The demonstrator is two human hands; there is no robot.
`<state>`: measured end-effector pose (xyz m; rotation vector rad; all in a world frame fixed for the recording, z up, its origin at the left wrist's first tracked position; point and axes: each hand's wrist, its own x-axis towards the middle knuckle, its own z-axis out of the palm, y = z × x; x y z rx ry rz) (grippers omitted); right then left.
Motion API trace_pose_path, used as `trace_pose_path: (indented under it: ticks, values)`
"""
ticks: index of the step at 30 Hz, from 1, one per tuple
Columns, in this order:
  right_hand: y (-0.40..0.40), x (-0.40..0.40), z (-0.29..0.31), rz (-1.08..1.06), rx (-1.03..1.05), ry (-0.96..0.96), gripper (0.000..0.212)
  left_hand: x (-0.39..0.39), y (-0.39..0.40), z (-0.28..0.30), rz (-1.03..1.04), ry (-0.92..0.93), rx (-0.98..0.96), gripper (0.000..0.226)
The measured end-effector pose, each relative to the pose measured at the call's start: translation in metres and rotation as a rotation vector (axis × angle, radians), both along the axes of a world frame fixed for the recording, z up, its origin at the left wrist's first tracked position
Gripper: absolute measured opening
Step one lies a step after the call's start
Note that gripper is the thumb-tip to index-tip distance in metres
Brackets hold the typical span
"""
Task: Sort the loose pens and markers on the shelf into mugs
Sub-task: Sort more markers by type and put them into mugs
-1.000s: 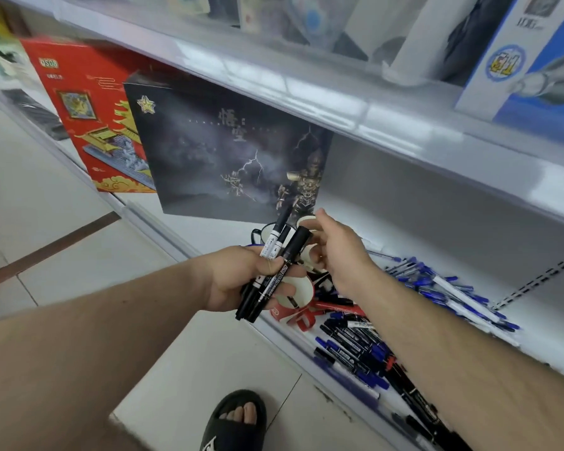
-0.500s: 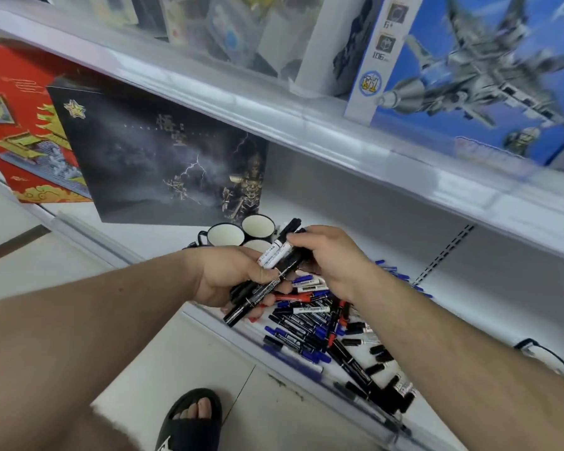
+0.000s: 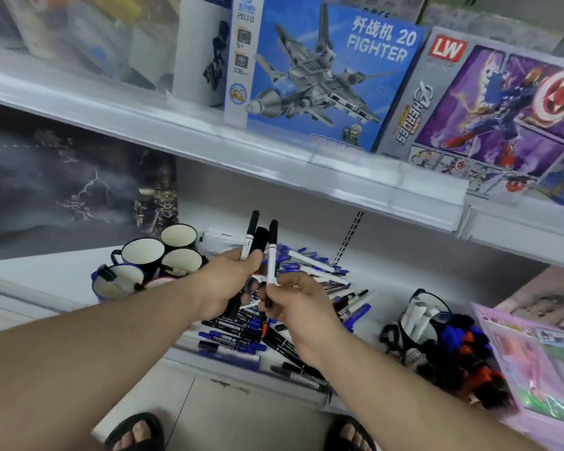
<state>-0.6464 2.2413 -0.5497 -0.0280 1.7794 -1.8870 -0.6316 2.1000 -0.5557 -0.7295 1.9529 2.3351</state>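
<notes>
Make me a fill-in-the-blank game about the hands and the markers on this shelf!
1. The left hand grips a bundle of markers with ____ caps.
2. The right hand pinches a single white-barrelled marker that points ____.
3. The empty mugs stand to the ____ of the loose marker pile.
4. The blue box on the upper shelf shows a ____ jet.

Missing words: black; up; left; fighter
</notes>
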Motion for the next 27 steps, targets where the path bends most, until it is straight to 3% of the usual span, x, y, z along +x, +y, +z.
trace_pose_path:
  ticks: [5, 9, 12, 16, 21, 24, 27]
  values:
    - [0.031, 0.001, 0.017, 0.1, 0.256, 0.226, 0.015, -0.006, 0.043, 0.005, -0.16, 0.122, -0.096, 0.013]
    - [0.062, -0.009, 0.033, 0.14, 0.466, 0.283, 0.014, -0.009, 0.062, 0.007, -0.26, 0.151, -0.205, 0.012]
    - [0.086, -0.025, 0.046, -0.074, 0.388, 0.217, 0.021, -0.011, 0.076, 0.009, -0.336, 0.166, -0.265, 0.011]
    - [0.108, -0.043, 0.058, -0.109, 0.163, 0.051, 0.037, -0.009, 0.093, 0.019, -0.458, 0.171, -0.194, 0.01]
    - [0.124, -0.049, 0.056, -0.056, 0.214, 0.175, 0.035, -0.011, 0.109, 0.024, -0.496, 0.106, -0.138, 0.017]
    - [0.129, -0.055, 0.055, -0.046, 0.268, 0.182, 0.039, -0.016, 0.11, 0.02, -0.553, 0.081, -0.371, 0.03]
    - [0.132, -0.057, 0.054, 0.003, 0.242, 0.097, 0.044, -0.021, 0.111, 0.017, -0.611, 0.09, -0.834, 0.038]
